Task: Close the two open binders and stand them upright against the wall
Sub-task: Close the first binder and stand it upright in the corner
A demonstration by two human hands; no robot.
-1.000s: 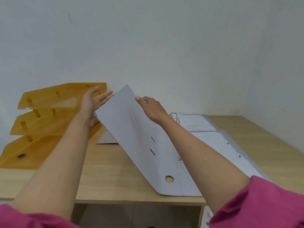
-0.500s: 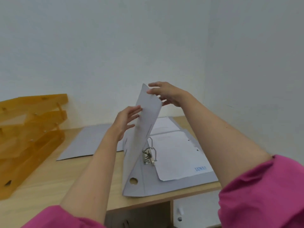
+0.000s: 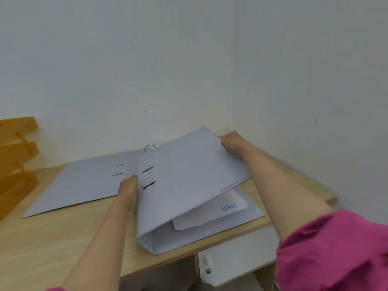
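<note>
A grey lever-arch binder (image 3: 189, 181) lies at the desk's front right, its front cover folded most of the way down over its papers, a gap still showing at the right. A white sheet printed "LUNAS" (image 3: 228, 207) pokes out under the cover. My right hand (image 3: 232, 141) grips the cover's far right corner. My left hand (image 3: 129, 185) presses against the binder's spine edge. A second grey binder (image 3: 84, 185) lies open and flat behind and to the left, its metal ring (image 3: 149, 147) showing at the back.
The wooden desk (image 3: 52, 238) meets white walls (image 3: 189, 70) at the back and right, forming a corner. An orange tiered paper tray (image 3: 16, 164) stands at the left edge. A white drawer unit (image 3: 237, 255) sits under the desk's right end.
The near binder's cover went from steeply raised to nearly folded down over the pages. My right hand followed it down at the far corner; my left hand dropped to the spine edge.
</note>
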